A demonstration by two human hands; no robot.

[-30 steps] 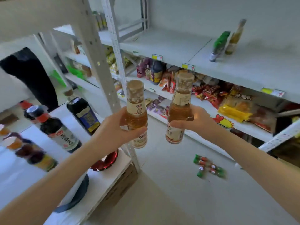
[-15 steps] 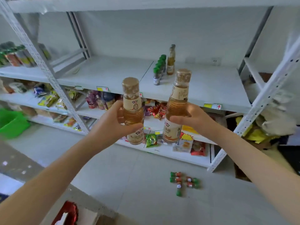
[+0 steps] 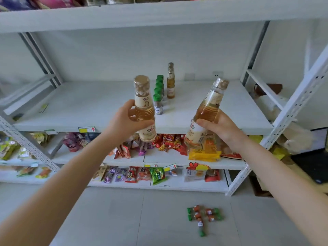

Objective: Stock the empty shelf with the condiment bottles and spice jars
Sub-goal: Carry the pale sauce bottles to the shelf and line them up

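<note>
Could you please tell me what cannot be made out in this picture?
Head view only:
- Left bottle label: partly under the left hand, print blurred.
- Right bottle label: partly under the right hand.
- Green-capped jars: front one hides those behind; count unclear.
- Top-shelf goods: cut off by the upper edge.
- Floor jars: labels too small.

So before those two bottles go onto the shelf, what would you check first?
1. Grip of the left hand round the left bottle: ok.
2. Grip of the right hand round the right bottle: ok.
3. Both held upright: not ok, the right bottle's top leans right.
4. Bare room on the shelf on either side of the green-capped jars: ok.
5. The amber bottle beside those jars stands upright: ok.
6. Caps screwed tight: cannot tell.
</note>
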